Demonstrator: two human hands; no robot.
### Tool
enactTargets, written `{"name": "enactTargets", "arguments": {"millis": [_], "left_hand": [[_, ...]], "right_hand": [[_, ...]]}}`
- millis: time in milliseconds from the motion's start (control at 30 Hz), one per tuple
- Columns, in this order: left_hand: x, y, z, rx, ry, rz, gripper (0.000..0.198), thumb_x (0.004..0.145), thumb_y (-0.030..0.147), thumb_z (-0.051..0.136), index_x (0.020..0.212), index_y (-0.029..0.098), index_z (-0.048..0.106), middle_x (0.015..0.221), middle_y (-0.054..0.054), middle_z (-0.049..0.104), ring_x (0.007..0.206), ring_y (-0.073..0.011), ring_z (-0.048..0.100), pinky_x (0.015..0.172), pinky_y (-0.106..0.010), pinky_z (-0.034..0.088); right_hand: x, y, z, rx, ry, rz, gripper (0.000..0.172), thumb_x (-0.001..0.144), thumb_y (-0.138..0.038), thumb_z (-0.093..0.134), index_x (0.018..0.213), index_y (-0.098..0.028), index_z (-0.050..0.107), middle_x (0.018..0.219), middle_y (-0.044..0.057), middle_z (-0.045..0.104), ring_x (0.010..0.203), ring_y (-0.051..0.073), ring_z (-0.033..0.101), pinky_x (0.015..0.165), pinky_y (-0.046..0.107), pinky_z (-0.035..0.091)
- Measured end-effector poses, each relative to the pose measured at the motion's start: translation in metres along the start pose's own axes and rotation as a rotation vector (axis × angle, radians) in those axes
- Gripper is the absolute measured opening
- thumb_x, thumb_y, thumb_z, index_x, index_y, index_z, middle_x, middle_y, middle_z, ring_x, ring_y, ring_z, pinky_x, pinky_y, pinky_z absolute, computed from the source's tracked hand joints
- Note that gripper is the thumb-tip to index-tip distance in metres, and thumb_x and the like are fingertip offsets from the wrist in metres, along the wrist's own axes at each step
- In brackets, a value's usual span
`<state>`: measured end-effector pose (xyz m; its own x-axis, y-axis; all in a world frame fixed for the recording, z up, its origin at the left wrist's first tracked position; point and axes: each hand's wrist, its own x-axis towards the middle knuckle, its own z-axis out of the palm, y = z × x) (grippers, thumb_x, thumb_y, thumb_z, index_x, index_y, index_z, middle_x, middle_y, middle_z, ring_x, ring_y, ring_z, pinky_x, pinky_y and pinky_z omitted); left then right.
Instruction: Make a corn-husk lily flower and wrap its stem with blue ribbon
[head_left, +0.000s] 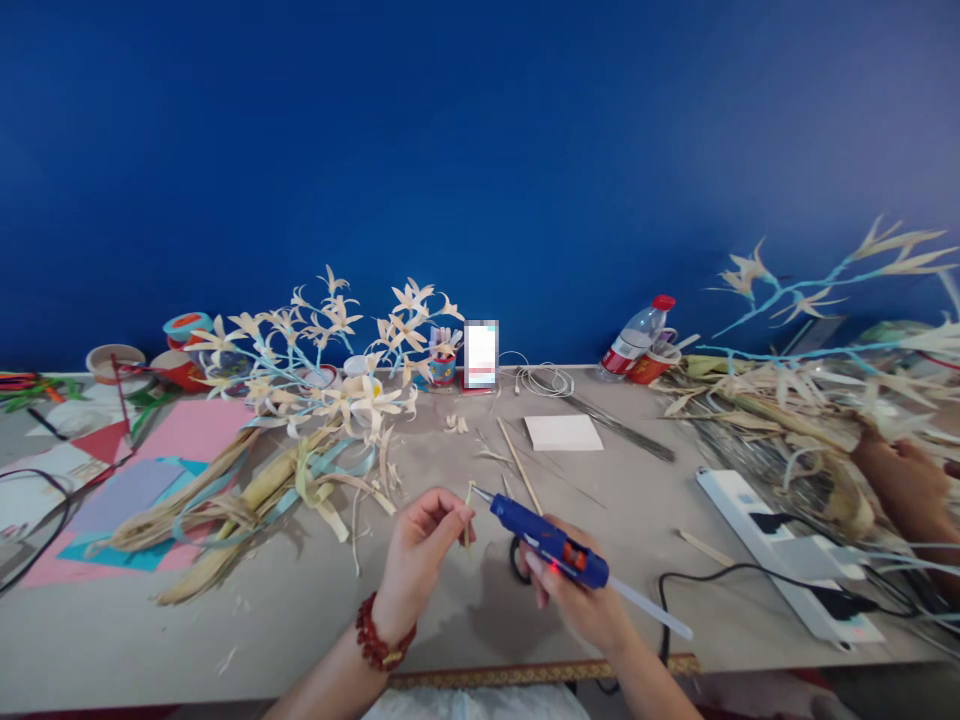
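My left hand (424,540), with a red beaded bracelet at its wrist, pinches a thin pale-green strip (469,496) that stands roughly upright between thumb and fingers. My right hand (581,605) is wrapped round a blue hot glue gun (536,530). The gun's nozzle (482,493) is at the upper end of the strip; I cannot tell whether they touch. A translucent glue stick (652,608) sticks out of the gun's back. Beside my right hand shows a black ring-shaped handle (517,560), partly hidden by the hand and gun.
Husk flowers on blue stems (322,340) and dried husks (247,510) lie left. Ahead are a phone (481,355), a white card (562,433) and thin sticks (519,465). Right are a bottle (637,335), a power strip (780,560) with cables and another person's hand (896,475).
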<state>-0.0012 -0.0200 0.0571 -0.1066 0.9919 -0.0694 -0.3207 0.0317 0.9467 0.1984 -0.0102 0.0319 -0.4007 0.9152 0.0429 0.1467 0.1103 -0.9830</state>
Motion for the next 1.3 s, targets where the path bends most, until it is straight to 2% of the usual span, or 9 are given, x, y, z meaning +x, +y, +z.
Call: {"name": "enactTargets", "arguments": {"millis": [233,733,1300], "left_hand": [[-0.0002,-0.0015,-0.0006,0.001,-0.007,-0.001,0.019,0.081,0.030,0.066,0.070,0.016,0.061,0.057,0.001,0.060,0.056,-0.0100,0.049,0.059,-0.022,0.038],[-0.0011,-0.0030,-0.0014,0.003,-0.018,0.016,0.017,0.083,0.029,0.064,0.071,0.016,0.062,0.058,0.002,0.060,0.058,-0.0098,0.049,0.060,-0.022,0.038],[-0.0026,-0.0008,-0.0007,-0.052,-0.037,0.016,0.017,0.084,0.026,0.063,0.071,0.016,0.062,0.059,0.001,0.058,0.059,-0.0110,0.048,0.062,-0.024,0.037]], "right_hand": [[-0.0015,0.0043,0.0014,-0.003,0.054,0.020,0.014,0.082,-0.029,0.057,0.074,-0.019,0.054,0.063,0.000,0.059,0.044,0.010,0.053,0.044,0.021,0.044],[-0.0032,0.0056,0.0044,0.057,0.024,-0.010,0.013,0.085,-0.027,0.056,0.076,-0.019,0.051,0.061,-0.002,0.055,0.043,0.009,0.051,0.043,0.020,0.042],[-0.0037,-0.0034,0.0052,-0.021,0.012,-0.015,0.016,0.084,-0.028,0.055,0.072,-0.019,0.051,0.056,-0.003,0.054,0.042,0.010,0.052,0.044,0.020,0.042]]}}
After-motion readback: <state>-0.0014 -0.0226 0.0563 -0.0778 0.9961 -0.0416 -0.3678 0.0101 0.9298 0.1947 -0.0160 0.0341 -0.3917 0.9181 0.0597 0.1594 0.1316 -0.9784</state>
